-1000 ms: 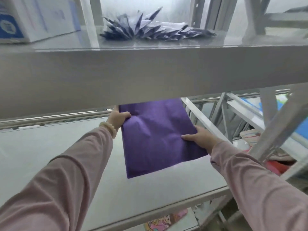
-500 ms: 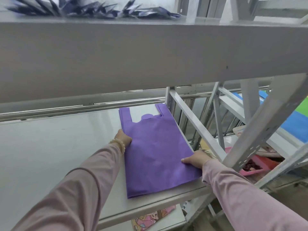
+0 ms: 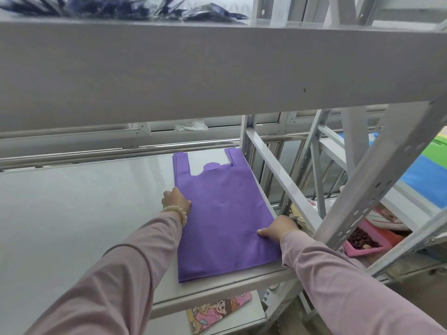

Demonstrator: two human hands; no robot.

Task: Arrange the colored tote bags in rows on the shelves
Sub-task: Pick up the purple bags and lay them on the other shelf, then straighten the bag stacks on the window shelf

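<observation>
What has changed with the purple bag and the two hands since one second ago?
The purple bag, creased and partly raised before, now lies flat on the shelf. The left hand and the right hand still hold its side edges.

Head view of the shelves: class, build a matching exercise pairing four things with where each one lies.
Things:
1. purple fabric tote bag
2. dark blue foil packets
3. pink cartoon-print bag
4. pink plastic tray

Places:
A. top shelf
B. lower shelf
C. far right, past the posts
D. middle shelf

Pairs: 1-D, 2-A, 3-B, 4-C.
</observation>
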